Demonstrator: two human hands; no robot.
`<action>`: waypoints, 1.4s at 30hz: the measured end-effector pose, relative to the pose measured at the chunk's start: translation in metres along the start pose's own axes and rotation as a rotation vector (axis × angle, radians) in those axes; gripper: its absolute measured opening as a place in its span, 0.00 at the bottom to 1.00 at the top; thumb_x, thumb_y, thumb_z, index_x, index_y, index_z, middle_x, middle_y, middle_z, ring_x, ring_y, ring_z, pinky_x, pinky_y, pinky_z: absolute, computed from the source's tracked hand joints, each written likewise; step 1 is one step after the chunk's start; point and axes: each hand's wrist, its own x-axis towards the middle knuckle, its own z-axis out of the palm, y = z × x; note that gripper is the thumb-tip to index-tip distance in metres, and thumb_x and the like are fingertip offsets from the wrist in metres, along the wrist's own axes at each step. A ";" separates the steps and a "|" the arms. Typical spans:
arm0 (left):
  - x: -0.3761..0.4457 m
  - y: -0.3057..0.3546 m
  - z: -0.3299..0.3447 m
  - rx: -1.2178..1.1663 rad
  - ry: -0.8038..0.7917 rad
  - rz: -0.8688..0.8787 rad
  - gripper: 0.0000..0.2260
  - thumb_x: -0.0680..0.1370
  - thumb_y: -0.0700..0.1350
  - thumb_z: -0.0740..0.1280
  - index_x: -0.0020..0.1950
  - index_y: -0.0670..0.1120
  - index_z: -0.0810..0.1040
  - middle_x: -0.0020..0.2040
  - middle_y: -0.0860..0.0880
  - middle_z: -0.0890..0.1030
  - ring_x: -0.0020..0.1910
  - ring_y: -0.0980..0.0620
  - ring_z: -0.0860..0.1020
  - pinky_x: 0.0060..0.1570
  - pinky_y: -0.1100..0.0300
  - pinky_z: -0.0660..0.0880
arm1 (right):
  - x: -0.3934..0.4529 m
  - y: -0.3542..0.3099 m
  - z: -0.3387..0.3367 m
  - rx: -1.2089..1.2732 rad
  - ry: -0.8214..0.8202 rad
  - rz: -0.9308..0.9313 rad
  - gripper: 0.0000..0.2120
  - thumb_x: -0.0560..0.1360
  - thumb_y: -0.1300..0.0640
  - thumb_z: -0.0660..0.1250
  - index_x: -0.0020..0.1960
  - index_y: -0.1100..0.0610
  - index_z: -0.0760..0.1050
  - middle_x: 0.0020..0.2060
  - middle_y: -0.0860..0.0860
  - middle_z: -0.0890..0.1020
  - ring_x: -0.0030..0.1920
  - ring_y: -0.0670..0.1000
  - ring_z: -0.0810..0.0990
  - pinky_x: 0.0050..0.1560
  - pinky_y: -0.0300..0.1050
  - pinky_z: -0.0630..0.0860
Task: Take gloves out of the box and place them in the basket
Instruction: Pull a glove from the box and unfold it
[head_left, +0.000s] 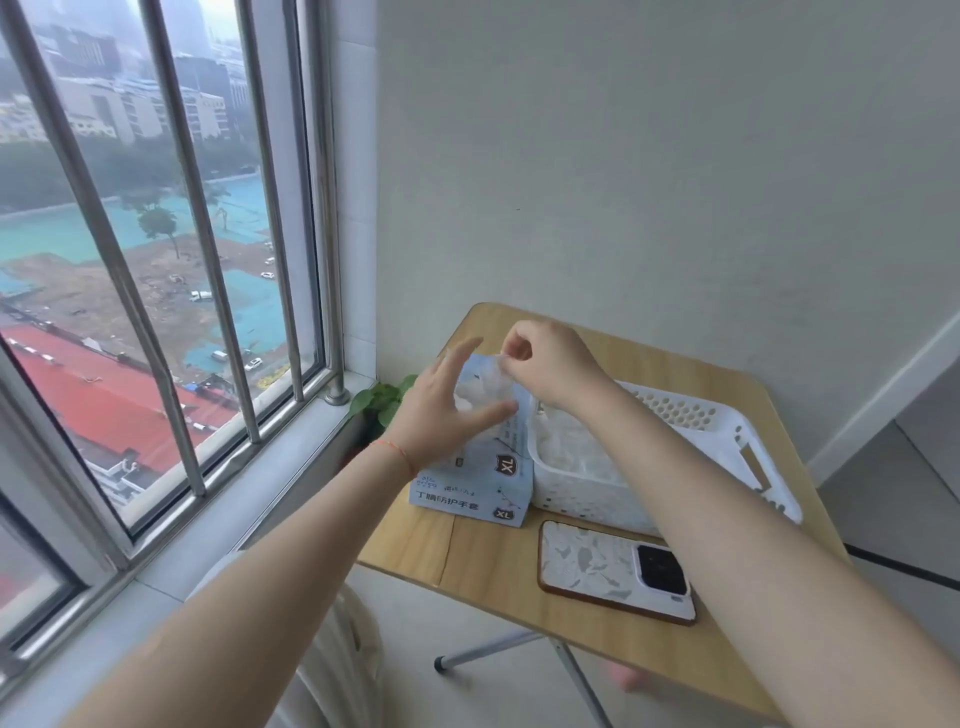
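Observation:
A pale blue glove box (470, 491) marked XL stands at the left of the small wooden table (488, 566). My right hand (550, 364) pinches a thin clear glove (491, 384) and holds it up above the box's top opening. My left hand (447, 410) rests on the box's top with its fingers spread, steadying it and holding nothing. Right beside the box sits a white perforated plastic basket (722, 441) with several pale gloves (571, 449) lying in its left end. My right forearm crosses over the basket's near wall.
A phone (615, 569) in a pale patterned case lies face down in front of the basket. A barred window and its sill run along the left. A green plant (382, 400) sits by the sill behind the box. White wall stands behind the table.

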 end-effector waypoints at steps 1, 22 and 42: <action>0.000 0.004 0.004 0.022 0.029 0.024 0.28 0.74 0.62 0.69 0.71 0.58 0.67 0.68 0.53 0.73 0.65 0.54 0.71 0.62 0.57 0.68 | -0.001 0.000 0.000 -0.025 -0.043 0.003 0.04 0.76 0.55 0.66 0.48 0.55 0.78 0.43 0.48 0.80 0.45 0.49 0.78 0.45 0.44 0.75; 0.007 0.055 0.009 -0.033 -0.039 -0.079 0.24 0.74 0.57 0.72 0.66 0.53 0.70 0.58 0.53 0.74 0.55 0.53 0.76 0.53 0.58 0.73 | -0.012 -0.013 -0.048 0.211 0.388 -0.058 0.07 0.81 0.56 0.58 0.53 0.59 0.71 0.39 0.50 0.77 0.41 0.56 0.76 0.42 0.48 0.72; 0.032 0.119 -0.018 -0.696 0.018 -0.284 0.10 0.74 0.46 0.60 0.35 0.44 0.72 0.28 0.51 0.73 0.28 0.50 0.71 0.32 0.60 0.70 | -0.022 0.007 -0.064 0.661 0.425 0.174 0.04 0.79 0.56 0.64 0.50 0.56 0.76 0.37 0.45 0.76 0.36 0.43 0.73 0.35 0.31 0.69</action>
